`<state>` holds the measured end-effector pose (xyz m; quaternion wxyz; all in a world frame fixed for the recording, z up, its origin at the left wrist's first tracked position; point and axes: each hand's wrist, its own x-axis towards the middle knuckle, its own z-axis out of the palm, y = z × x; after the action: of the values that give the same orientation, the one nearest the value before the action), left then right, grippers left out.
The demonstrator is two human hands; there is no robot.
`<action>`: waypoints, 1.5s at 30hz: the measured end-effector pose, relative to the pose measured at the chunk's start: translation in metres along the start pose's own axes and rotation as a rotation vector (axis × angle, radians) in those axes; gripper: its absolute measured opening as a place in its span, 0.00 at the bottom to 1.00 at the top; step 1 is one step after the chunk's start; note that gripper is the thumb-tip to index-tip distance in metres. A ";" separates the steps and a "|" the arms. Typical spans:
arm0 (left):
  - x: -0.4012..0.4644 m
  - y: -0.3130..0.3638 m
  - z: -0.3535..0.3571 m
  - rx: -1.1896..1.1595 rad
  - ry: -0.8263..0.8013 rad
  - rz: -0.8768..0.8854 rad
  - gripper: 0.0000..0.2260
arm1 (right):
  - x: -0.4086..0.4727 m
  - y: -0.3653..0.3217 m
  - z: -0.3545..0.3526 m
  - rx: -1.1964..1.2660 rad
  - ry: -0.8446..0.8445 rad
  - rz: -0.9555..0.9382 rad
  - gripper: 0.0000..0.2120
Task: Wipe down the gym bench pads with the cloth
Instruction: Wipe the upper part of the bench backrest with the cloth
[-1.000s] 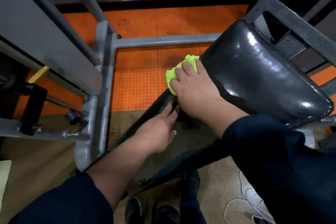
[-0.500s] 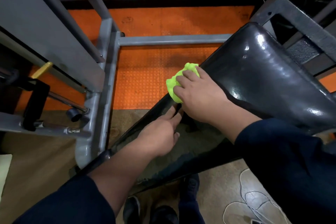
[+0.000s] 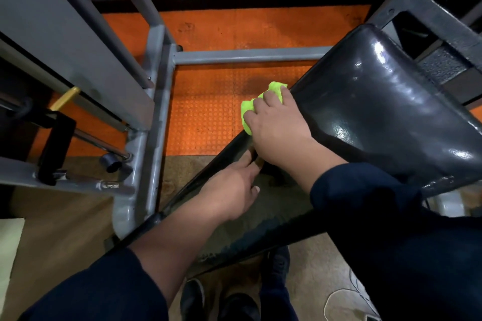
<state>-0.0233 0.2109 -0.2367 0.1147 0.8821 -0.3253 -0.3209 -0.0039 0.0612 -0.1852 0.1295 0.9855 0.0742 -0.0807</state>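
Note:
A glossy black bench pad [image 3: 386, 114] slopes from upper right toward the centre. My right hand [image 3: 281, 130] presses a bright green cloth [image 3: 250, 109] against the pad's left edge; most of the cloth is hidden under my fingers. A second, duller black pad [image 3: 260, 219] lies lower, running toward the bottom left. My left hand [image 3: 232, 187] rests flat on that lower pad, fingers stretched toward the gap between the two pads, just under my right wrist, holding nothing.
A grey steel frame [image 3: 154, 122] with uprights and a crossbar [image 3: 247, 56] stands left and behind. A yellow-handled pin [image 3: 65, 98] and black bracket [image 3: 56, 146] sit at far left. Orange studded floor mat [image 3: 206, 122] lies below. My shoes [image 3: 234, 302] show at the bottom.
My right hand with the cloth has slid slightly down and left along the pad's edge, then shifted up again; the view has drifted a little. My left hand stays put.

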 end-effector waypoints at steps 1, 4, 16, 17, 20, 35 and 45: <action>0.000 -0.001 0.001 -0.008 0.014 0.009 0.30 | -0.001 -0.002 0.001 -0.006 -0.004 -0.016 0.23; -0.005 -0.005 0.006 -0.069 0.028 0.030 0.31 | -0.014 0.009 0.012 -0.019 0.038 -0.134 0.22; -0.007 -0.004 0.016 -0.099 0.092 0.037 0.32 | -0.035 0.017 0.018 -0.001 0.142 -0.156 0.18; -0.007 -0.004 0.017 -0.108 0.103 0.045 0.33 | -0.034 0.017 0.015 0.005 0.143 -0.119 0.18; -0.008 -0.008 0.018 -0.136 0.118 0.066 0.35 | -0.025 0.001 0.007 0.019 0.113 0.003 0.21; -0.023 -0.027 0.063 -0.184 0.347 0.095 0.27 | -0.066 -0.022 0.042 0.034 0.224 -0.028 0.20; -0.020 -0.037 0.085 -0.166 0.495 0.211 0.26 | -0.083 -0.026 0.057 0.044 0.323 -0.032 0.21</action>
<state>-0.0708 0.2528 -0.3068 0.2952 0.8826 -0.3499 -0.1073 -0.0969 0.0606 -0.2312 0.0929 0.9870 0.1079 0.0749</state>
